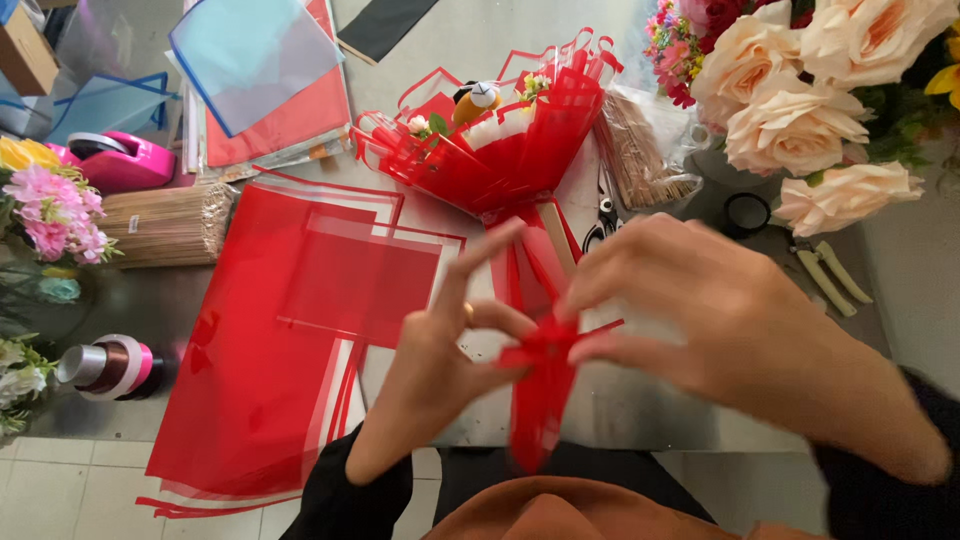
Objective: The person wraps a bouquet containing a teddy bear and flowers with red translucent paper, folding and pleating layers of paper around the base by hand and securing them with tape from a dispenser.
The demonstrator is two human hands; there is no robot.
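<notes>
Your left hand [440, 350] and right hand [700, 310] both pinched tight on a red ribbon [540, 385] above the table edge [620, 410], ribbon's long axis vertical, tail hanging toward you, red-wrapped bouquet [500, 140] beyond holding small flowers, stem end pointing at you.

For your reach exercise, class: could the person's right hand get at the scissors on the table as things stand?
Probably yes. The scissors lie in the open just beyond the right hand, beside the red bouquet, with nothing over them. But both hands pinch a red ribbon, so the right hand would have to let go first.
</notes>
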